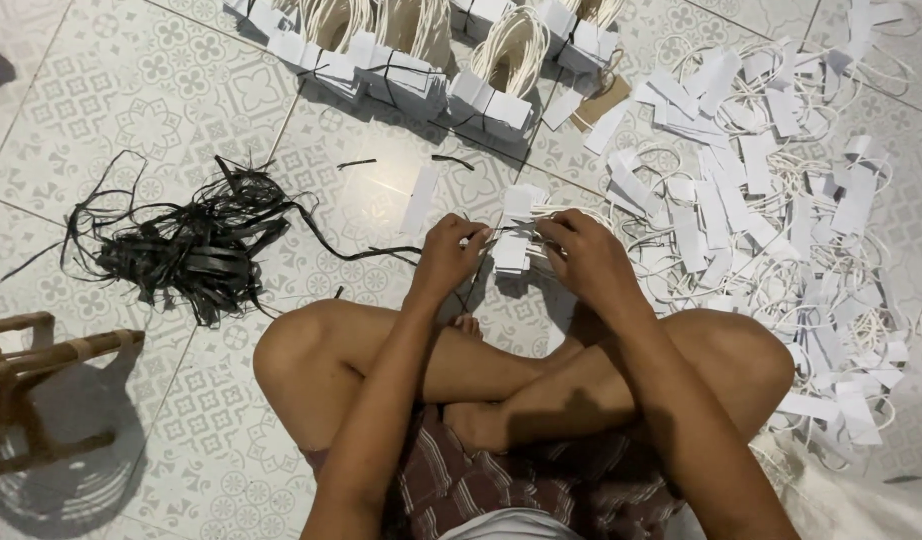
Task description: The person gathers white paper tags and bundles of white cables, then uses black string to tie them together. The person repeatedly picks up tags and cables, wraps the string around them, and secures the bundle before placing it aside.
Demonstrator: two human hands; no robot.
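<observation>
I sit cross-legged on a patterned tile floor. My left hand [449,252] and my right hand [581,252] both grip a small stack of white paper strips with white cord loops [513,236], held just above the floor in front of my knees. A thin black strap [381,250] runs from the stack's left side toward the black tangle. The fingers hide how the strap sits on the stack.
A tangle of black plastic straps [196,245] lies at the left. Several tied bundles of strips [421,75] line the top. A large loose heap of white strips and cord loops [781,200] fills the right. A wooden stool [31,360] stands at the lower left.
</observation>
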